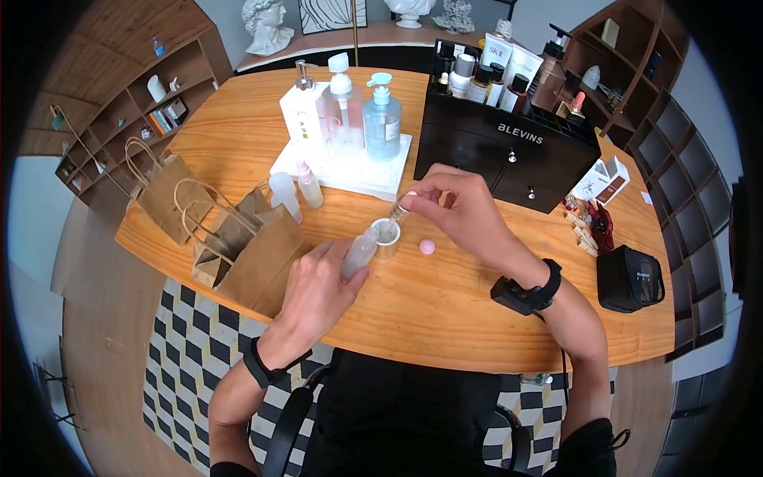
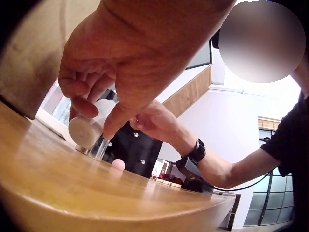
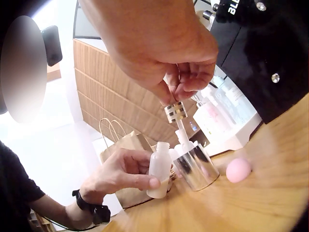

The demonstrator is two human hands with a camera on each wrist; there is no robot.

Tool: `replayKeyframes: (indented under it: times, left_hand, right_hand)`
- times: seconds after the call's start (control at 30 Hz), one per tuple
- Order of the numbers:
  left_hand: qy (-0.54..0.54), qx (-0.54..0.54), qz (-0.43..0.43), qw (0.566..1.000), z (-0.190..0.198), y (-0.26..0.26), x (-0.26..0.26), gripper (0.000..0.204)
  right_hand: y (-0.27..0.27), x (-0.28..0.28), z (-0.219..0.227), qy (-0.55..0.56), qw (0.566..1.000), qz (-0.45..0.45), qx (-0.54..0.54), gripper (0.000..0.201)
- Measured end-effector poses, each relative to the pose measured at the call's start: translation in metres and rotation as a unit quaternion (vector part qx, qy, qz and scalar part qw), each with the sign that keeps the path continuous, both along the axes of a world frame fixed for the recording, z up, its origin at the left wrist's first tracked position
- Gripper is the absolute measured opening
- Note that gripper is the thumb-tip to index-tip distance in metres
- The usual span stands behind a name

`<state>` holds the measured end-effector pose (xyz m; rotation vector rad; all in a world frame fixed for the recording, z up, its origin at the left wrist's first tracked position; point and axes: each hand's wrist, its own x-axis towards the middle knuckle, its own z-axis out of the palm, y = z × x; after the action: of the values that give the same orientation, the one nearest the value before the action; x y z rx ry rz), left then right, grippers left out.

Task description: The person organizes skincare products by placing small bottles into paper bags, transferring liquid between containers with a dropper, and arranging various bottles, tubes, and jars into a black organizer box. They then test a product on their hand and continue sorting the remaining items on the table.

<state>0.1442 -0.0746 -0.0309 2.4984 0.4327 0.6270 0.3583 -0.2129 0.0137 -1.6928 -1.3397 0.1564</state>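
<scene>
My left hand (image 1: pixel 316 288) holds a small frosted bottle (image 1: pixel 360 254), tilted beside a silver cylindrical container (image 3: pixel 197 168). In the right wrist view the bottle (image 3: pixel 159 170) has an uncapped neck and pale liquid low inside. My right hand (image 1: pixel 469 213) pinches the top of a dropper whose gold and silver collar (image 3: pixel 175 112) is above the container; its clear tube points down to the container's mouth, and the tip's exact position is unclear. A pink ball (image 1: pixel 427 247) lies on the table to the right of the container. The left wrist view shows the bottle's round base (image 2: pixel 85 132) between my left fingers.
Paper bags (image 1: pixel 258 258) stand left of my left hand. Small bottles (image 1: pixel 309 186) and a white tray (image 1: pixel 381 189) with pump bottles are behind. A black cosmetics organizer (image 1: pixel 477 147) stands back right; a black case (image 1: pixel 628 278) is at the far right.
</scene>
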Motion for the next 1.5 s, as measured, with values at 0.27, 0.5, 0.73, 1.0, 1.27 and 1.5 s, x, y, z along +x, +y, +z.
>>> replayKeyframes:
  times: [0.27,0.5,0.73,1.0,1.27,1.5]
  left_hand:
    - [0.010,-0.002,0.000,1.000,0.002,0.000,0.002,0.041]
    - [0.008,-0.009,-0.002,1.000,0.003,-0.001,0.001,0.041]
    - [0.012,-0.017,0.001,1.000,0.003,-0.001,0.000,0.041]
    - [0.000,-0.014,-0.005,1.000,0.004,-0.002,0.000,0.040]
    - [-0.014,-0.021,-0.010,1.000,0.007,-0.004,0.001,0.039]
    - [-0.020,-0.018,-0.012,1.000,0.006,-0.003,0.001,0.040]
  right_hand:
    - [-0.002,0.005,0.001,0.002,1.000,-0.003,0.002,0.015]
    - [-0.005,0.003,0.006,-0.014,1.000,-0.010,0.003,0.016]
    - [-0.010,0.002,0.025,0.036,0.999,-0.014,0.021,0.016]
    - [-0.008,0.000,0.021,0.089,0.996,0.005,0.013,0.015]
    - [-0.003,-0.006,0.013,0.092,0.995,0.026,0.018,0.015]
    - [-0.003,-0.011,0.008,0.078,0.997,0.005,0.027,0.015]
